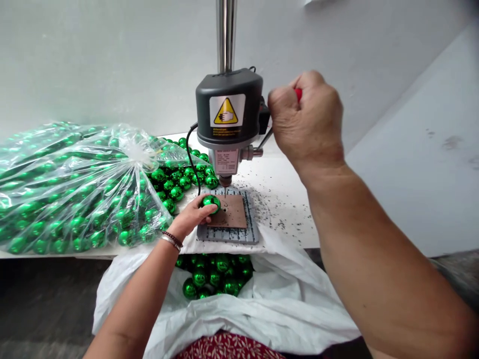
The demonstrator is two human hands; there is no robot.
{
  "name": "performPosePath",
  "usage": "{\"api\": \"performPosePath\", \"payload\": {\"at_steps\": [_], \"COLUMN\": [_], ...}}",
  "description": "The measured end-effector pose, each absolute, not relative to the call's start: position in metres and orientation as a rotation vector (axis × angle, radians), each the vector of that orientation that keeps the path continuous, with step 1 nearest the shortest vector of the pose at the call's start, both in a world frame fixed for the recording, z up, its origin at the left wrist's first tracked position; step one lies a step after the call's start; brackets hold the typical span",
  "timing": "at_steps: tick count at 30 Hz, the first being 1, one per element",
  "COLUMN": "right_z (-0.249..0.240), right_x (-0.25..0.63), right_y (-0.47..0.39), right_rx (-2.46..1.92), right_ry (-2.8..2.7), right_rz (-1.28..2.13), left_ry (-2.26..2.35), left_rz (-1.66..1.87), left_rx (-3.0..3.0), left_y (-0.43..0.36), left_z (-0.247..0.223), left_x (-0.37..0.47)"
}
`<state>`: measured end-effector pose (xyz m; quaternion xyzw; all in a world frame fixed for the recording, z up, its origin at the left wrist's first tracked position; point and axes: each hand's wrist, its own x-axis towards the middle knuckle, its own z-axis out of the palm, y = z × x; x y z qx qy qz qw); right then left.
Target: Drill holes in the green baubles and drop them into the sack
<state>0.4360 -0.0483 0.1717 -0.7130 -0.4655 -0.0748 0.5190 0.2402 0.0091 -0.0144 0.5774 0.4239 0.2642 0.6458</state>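
Between the thumb and fingers of my left hand (196, 214) is a shiny green ball (211, 204), held just left of the drill bit (225, 192). Beneath it lies a square brown board (234, 212) with a hole, set on the grey base plate (250, 234). My right hand (309, 119) is closed around the feed lever (268, 135) of a small drill press (229, 107); a red knob end shows at the fingers. The bit's tip stands above the board, apart from the ball as far as I can see.
A tied clear plastic bag (86, 184) full of green balls fills the table's left side, with loose green balls (179, 182) beside it. Dark shavings (277, 199) litter the white table. Below the front edge, an open white sack (292, 299) holds more green balls (215, 276).
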Motion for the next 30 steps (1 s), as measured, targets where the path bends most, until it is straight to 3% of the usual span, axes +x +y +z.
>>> {"api": "performPosePath", "payload": {"at_steps": [8, 30], "right_z": [0.178, 0.175], "right_x": [0.437, 0.44], "right_y": [-0.044, -0.043], "right_rx": [-1.769, -1.715], "right_ry": [-1.118, -1.157], "right_rz": [-0.153, -0.159], "left_ry": [1.015, 1.155], "left_rz": [0.425, 0.433], "left_rx": [1.668, 1.911], "left_y": [0.021, 0.02], "left_z": [-0.016, 0.0], "left_x": [0.252, 0.27]}}
